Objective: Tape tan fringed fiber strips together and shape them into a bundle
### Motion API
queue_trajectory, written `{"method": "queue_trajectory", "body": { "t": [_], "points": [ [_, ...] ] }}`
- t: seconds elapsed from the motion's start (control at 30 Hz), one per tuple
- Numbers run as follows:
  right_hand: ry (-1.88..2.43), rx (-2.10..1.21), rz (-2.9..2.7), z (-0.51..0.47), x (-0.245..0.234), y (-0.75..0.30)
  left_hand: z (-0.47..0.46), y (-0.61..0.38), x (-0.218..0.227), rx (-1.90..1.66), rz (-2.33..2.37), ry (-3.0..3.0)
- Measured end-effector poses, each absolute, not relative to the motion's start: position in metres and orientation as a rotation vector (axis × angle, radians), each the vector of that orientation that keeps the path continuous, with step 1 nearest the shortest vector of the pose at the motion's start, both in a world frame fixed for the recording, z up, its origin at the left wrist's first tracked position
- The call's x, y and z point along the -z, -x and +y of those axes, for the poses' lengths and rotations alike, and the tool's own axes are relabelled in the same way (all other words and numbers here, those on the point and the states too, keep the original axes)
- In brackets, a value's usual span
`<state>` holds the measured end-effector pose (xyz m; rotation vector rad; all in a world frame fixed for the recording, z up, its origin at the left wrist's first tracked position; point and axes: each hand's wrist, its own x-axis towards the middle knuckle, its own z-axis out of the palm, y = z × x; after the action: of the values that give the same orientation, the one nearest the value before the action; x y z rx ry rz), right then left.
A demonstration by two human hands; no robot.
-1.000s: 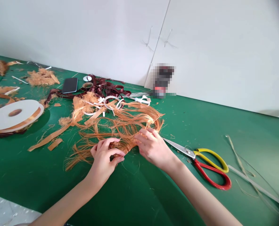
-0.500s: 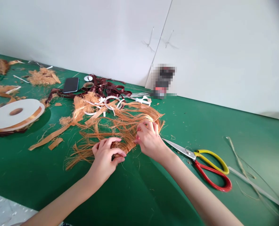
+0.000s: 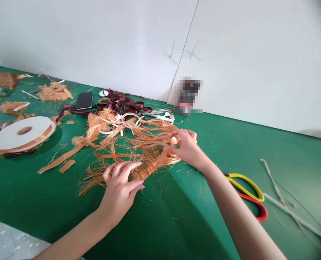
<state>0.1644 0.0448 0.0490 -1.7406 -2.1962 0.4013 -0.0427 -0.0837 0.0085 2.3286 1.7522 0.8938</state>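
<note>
A frayed orange-brown ribbon (image 3: pixel 156 165) lies across the green table, with a solid band along its near edge and long loose threads fanning left. At the band's near end is my left hand (image 3: pixel 119 187), its thumb and forefinger close together on the ribbon and the other fingers spread. My right hand (image 3: pixel 187 148) curls its thumb and forefinger around the ribbon's far end, where a shiny piece shows between them. Scissors (image 3: pixel 245 186) with yellow and red handles lie beside my right forearm, which hides their blades.
On the left lies a white ribbon spool (image 3: pixel 8 135). Behind the threads are a dark phone (image 3: pixel 84 100), brown ribbon (image 3: pixel 125 103), a white ring (image 3: pixel 128 115) and white-handled scissors (image 3: pixel 166 117). A white wall (image 3: pixel 95 43) closes off the back. Pale strips (image 3: pixel 298 213) lie at right.
My right hand has shifted right and slightly up along the ribbon, uncovering more of its band. My right forearm now covers the scissor blades. My left hand stays at the near end.
</note>
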Motion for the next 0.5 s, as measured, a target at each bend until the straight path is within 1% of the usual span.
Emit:
{"method": "queue_trajectory", "body": {
  "t": [0.13,0.23,0.37,0.5],
  "points": [
    [1.96,-0.349,-1.917,0.046,-0.072,-0.187,-0.088,0.036,-0.009,-1.008,1.803,-2.396],
    [2.002,-0.447,-1.922,0.036,-0.093,-0.194,-0.091,0.034,-0.011,-1.025,1.795,-2.556],
    [1.916,-0.589,-2.166,0.013,-0.119,-0.197,-0.093,0.034,-0.015,-0.793,1.73,-2.73],
    [1.588,-0.473,-2.386,-0.007,-0.126,-0.2,-0.092,0.029,-0.008,-0.761,1.713,-2.713]
  ]
}}
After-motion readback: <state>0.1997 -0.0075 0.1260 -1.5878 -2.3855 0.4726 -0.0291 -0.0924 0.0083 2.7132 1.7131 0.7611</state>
